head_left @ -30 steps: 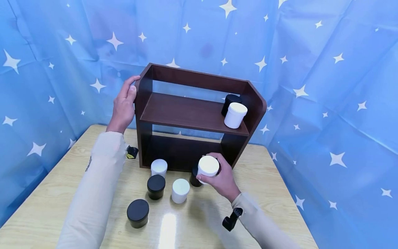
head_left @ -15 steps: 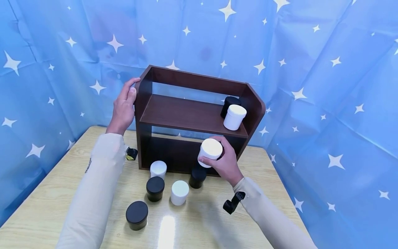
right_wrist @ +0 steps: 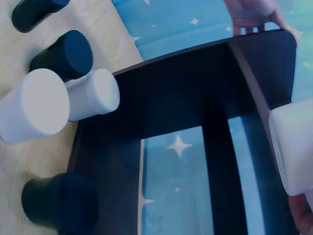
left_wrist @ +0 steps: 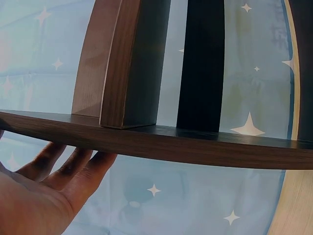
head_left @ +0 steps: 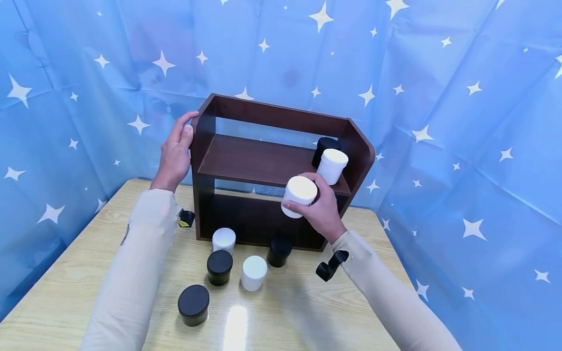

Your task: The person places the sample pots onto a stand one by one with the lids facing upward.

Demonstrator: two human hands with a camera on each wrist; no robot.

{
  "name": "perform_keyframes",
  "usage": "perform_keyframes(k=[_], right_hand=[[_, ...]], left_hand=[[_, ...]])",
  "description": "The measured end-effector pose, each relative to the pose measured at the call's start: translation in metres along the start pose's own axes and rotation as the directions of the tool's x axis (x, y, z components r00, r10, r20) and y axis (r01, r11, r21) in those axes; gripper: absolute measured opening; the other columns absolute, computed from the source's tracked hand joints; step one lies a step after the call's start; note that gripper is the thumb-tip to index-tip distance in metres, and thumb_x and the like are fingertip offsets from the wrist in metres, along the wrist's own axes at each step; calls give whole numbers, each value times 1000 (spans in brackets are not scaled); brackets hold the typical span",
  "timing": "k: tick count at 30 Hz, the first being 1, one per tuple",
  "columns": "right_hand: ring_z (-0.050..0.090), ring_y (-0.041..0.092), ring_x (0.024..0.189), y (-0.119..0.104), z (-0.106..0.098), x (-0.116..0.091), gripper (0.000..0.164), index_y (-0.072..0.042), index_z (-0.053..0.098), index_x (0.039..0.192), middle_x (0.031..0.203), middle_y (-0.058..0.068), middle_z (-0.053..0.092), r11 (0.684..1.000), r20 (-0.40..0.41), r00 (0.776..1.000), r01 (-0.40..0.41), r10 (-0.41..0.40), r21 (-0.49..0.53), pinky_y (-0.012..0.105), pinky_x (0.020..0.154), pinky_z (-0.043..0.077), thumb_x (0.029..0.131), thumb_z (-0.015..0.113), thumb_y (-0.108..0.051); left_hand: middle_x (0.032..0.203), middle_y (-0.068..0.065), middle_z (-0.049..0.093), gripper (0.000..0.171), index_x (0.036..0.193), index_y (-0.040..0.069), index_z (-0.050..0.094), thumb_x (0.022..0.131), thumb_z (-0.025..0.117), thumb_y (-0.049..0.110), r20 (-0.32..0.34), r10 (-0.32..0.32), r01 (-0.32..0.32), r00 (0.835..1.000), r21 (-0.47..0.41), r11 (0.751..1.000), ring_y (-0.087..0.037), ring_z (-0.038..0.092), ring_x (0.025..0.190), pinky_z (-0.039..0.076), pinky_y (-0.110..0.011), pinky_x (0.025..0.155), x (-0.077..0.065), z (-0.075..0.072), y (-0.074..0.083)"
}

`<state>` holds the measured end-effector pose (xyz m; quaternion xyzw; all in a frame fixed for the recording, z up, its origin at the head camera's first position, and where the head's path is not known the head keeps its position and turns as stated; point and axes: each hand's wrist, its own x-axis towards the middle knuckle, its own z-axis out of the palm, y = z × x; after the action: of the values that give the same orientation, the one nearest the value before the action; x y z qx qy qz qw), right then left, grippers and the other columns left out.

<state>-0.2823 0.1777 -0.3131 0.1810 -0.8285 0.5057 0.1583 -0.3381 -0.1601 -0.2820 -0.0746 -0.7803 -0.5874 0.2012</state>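
My right hand grips a lidded white jar, thumb on its near side, in front of the upper board of a dark brown two-tier shelf. At the right edge of the right wrist view, this jar shows in part, with a bit of the hand below. My left hand rests against the shelf's left side panel; the left wrist view shows its extended fingers touching that panel. On the upper board's right end, a white jar stands in front of a black jar.
On the wooden table, before the shelf, stand two white jars, one back left and one nearer, and black jars at the front left, behind it and right. A blue star-patterned curtain hangs behind.
My right hand has lifted the white jar up from low in front of the shelf to about the upper board's height. The left hand stays on the side panel.
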Motion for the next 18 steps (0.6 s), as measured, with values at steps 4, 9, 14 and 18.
perform_keyframes(k=[4,9,14,18], right_hand=[[54,28,122,-4,-3,8,64,-13,53,131,132,11,58,1000,-5,1000,-13,13,2,57,104,46,77,87,-18],[53,28,122,-8,-5,19,65,-15,52,132,134,10,58,999,-25,999,-44,44,13,59,105,46,78,86,-21],[53,27,121,-14,-2,32,66,-16,51,133,134,9,57,999,-48,998,-48,49,14,56,103,48,78,87,-24],[53,27,120,-16,1,42,66,-15,51,133,134,8,57,999,-54,998,-45,46,8,55,101,48,78,86,-26]], left_hand=[[152,-8,45,40,147,56,34,107,27,52,-2,4,-4,1000,6,1000,-30,42,137,35,-61,115,0,1,0],[150,-9,46,41,147,55,35,107,27,52,-3,3,-3,1000,7,1000,-30,42,136,34,-61,115,0,1,0],[151,-9,46,41,147,54,35,107,27,52,-4,2,-2,1000,0,1000,-30,43,136,34,-61,115,0,0,0],[150,-10,46,41,147,55,34,107,27,52,2,1,-1,1000,2,1000,-31,42,137,33,-63,115,0,1,0]])
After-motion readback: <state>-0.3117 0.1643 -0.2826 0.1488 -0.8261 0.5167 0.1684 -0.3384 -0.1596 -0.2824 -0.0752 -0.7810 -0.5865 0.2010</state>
